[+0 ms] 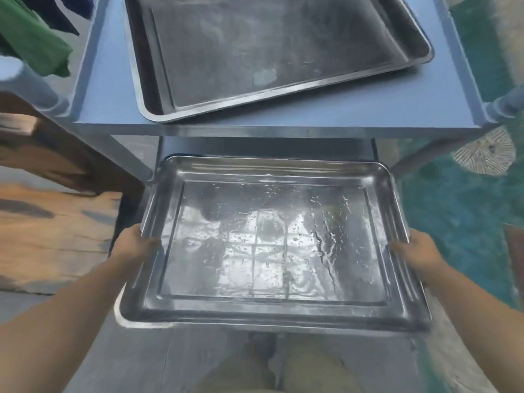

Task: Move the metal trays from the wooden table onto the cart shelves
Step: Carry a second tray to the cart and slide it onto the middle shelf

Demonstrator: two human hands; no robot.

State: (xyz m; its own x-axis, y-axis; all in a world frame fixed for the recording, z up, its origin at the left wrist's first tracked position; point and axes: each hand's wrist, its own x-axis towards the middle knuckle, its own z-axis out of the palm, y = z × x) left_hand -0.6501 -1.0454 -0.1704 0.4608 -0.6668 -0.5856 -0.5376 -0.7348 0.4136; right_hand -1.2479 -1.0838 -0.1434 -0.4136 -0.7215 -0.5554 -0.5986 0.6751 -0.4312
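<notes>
I hold a shiny, wet metal tray level in front of me, below the cart's top shelf. My left hand grips its left rim and my right hand grips its right rim. The tray's far edge reaches just under the front edge of the blue-grey cart top shelf. A second, duller metal tray lies slightly skewed on that top shelf. The lower shelf is hidden behind the held tray.
The wooden table is at my left, its corner close to the cart leg. Green and dark cloths hang at top left. A teal patterned floor lies to the right.
</notes>
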